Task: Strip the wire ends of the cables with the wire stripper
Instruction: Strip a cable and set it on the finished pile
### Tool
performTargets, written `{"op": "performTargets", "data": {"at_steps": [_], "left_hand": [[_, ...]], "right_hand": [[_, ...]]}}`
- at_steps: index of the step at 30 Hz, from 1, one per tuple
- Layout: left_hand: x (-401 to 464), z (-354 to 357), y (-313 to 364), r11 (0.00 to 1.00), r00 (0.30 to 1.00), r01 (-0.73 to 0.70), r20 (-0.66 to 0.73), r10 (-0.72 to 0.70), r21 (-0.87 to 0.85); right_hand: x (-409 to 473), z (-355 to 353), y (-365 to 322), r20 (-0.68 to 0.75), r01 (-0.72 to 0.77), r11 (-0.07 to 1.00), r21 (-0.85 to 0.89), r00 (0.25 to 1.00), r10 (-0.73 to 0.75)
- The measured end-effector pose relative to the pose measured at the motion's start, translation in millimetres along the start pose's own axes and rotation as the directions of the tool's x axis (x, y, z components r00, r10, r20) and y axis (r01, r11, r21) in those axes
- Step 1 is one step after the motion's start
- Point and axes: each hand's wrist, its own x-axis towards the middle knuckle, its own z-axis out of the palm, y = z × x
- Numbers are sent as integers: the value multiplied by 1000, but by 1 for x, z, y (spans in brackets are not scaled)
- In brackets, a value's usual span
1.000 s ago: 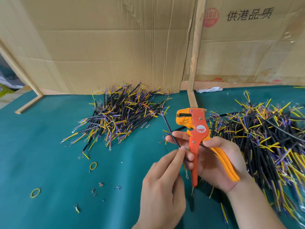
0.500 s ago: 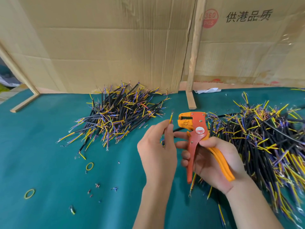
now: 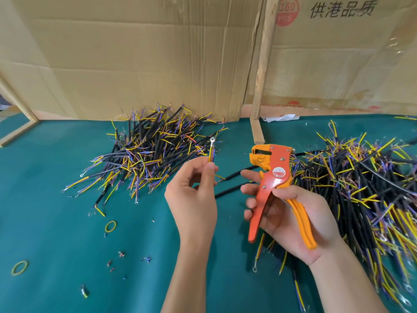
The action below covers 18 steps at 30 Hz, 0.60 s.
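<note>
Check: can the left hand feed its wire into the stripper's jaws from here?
Probably yes. The left hand pinches the wire upright, and the gap to the stripper looks free.

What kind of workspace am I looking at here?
Probably a makeshift wire-processing bench: piles of cut cables on a green mat, cardboard sheets as a backdrop, and a wire stripper in the right hand.

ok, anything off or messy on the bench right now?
Nothing damaged. Small insulation scraps and two yellow rubber bands lie loose on the green mat left of the hands. The left hand pinches a wire with a ring terminal upright; the right hand holds the wire stripper.
</note>
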Motion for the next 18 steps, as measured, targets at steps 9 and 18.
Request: {"op": "performTargets", "data": {"at_steps": [9,18], "left_hand": [[6,-4,-4,969,987,158,47,-152,-188],[26,-30,11,156,858,377,281,-430,-913]], "right_hand": [[2,8,6,4,-49,992,-112,999,50],[4,12,16,-44,-195,941,-277,981,191]]}}
